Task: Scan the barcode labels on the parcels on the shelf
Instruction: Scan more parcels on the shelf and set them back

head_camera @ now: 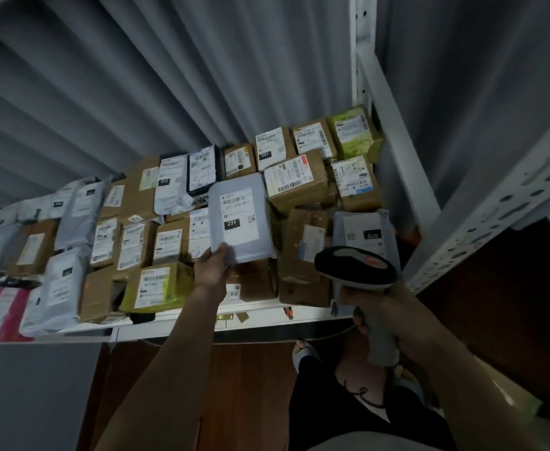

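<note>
Grey-white poly mailer [239, 222] is lifted clear of the pile, tilted up, its label [238, 212] facing the camera. Label print is partly legible: a black tag reading "231" and a line of digits above it; the barcode itself is too small to read. Left hand [213, 266] pinches the mailer's lower left corner, thumb on the front face, the other fingers hidden behind it.

Right hand [369, 307] is curled round the grey handle of a barcode scanner [356, 265], head aimed toward the shelf. Fingertips on the far side of the handle are not visible. A cable leaves the handle base and runs down out of clear view.

Parcels at the far left are dim and blurred; their labels cannot be made out. The leftmost ones are cut by the frame edge.

White metal shelf [260, 315] carries the parcels, with a perforated upright [495, 203] on the right. Corrugated grey wall [137, 76] stands behind. Reddish-brown floor below.

Cardboard boxes [295, 183] and more mailers crowd the shelf, most label-up. A yellow-green box [156, 286] sits at the front edge, just left of the left wrist. A second mailer [363, 232], tagged "010", lies just behind the scanner head, partly covered by it.
</note>
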